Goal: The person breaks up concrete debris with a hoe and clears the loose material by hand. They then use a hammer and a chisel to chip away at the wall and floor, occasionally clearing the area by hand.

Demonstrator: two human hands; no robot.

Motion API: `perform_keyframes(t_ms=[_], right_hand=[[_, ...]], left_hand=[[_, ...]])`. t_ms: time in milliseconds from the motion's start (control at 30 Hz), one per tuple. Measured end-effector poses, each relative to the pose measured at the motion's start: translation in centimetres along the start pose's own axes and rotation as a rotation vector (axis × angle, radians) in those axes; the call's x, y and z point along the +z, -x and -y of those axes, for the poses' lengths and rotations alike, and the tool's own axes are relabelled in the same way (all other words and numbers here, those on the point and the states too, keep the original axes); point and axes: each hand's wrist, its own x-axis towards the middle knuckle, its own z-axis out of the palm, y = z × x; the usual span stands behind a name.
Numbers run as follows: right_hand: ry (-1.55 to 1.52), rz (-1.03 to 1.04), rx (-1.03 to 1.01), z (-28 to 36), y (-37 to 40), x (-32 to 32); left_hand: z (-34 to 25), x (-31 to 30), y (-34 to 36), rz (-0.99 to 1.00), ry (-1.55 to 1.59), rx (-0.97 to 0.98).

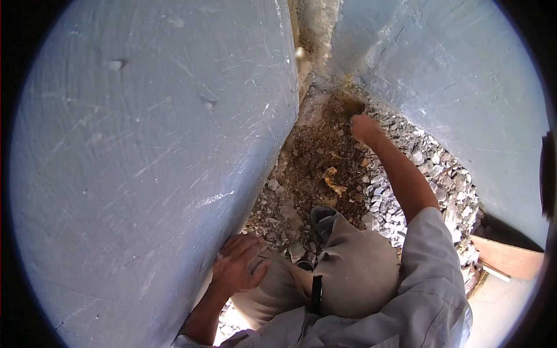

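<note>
My left hand (pixel 238 264) rests on my bent knee, beside the grey wall, with its fingers stretched out and nothing in them. Reaching forward, my right hand (pixel 365 129) is closed in a fist low over the ground near the corner. Just beyond its knuckles shows a blurred brown patch, and I cannot make out whether it is a held thing. Dark soil (pixel 316 148) lies to the left of this hand, and loose grey gravel (pixel 380 194) to its right. A crumpled yellowish scrap (pixel 333 181) lies on the soil between my foot and the right hand.
A large grey painted wall (pixel 156 133) rises close on my left; another grey wall (pixel 458 75) stands on the right. They meet near a narrow rough gap (pixel 316 35). My dark shoe (pixel 323 219) is on the gravel. A reddish-brown board (pixel 507 258) sits at the lower right.
</note>
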Motion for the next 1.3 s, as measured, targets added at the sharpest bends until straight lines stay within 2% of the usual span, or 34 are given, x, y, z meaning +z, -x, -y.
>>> perform_keyframes(t_ms=[100,200,300,400,500,600,700,800,900,1000,1100,1200,1300], right_hand=[[-0.147,-0.081,0.008,-2.3,0.5,-2.4],[-0.238,-0.203,0.139,0.8,5.0,-9.9],[-0.122,-0.249,0.122,2.8,5.0,-11.5],[-0.128,-0.114,0.114,2.7,-3.2,-1.5],[-0.171,-0.060,0.157,1.9,-1.6,0.9],[-0.163,-0.192,0.142,2.3,0.7,3.5],[-0.201,0.041,0.014,2.2,3.6,-0.5],[-0.247,-0.021,0.078,1.1,6.6,-2.7],[-0.285,-0.268,0.146,0.8,8.6,-7.3],[-0.210,-0.209,0.207,0.7,5.1,-9.1],[-0.134,-0.219,0.183,-1.7,-6.5,3.2],[-0.121,0.048,0.091,-3.8,-6.9,3.6],[0.176,0.381,-0.209,-4.5,-5.7,5.4]], left_hand=[[0.1,0.2,0.0,-0.009,-0.012,0.006],[0.5,0.5,-0.2,0.014,0.026,0.000],[-0.1,0.0,-0.8,0.019,0.018,-0.015],[0.1,0.2,-0.6,0.025,0.025,-0.016],[0.2,0.4,-0.3,0.008,-0.012,-0.010],[0.2,0.3,0.0,0.021,0.001,-0.022],[0.5,0.4,0.1,0.009,0.044,-0.010],[-0.1,0.0,-0.2,-0.004,0.012,-0.006],[0.4,0.3,-0.3,-0.002,0.038,0.003],[0.3,0.2,-0.6,0.012,0.068,-0.019],[0.5,0.3,-0.5,0.023,0.049,0.004],[0.3,0.2,-0.3,0.038,0.029,-0.020],[0.2,0.2,-0.3,0.005,0.044,-0.011]])
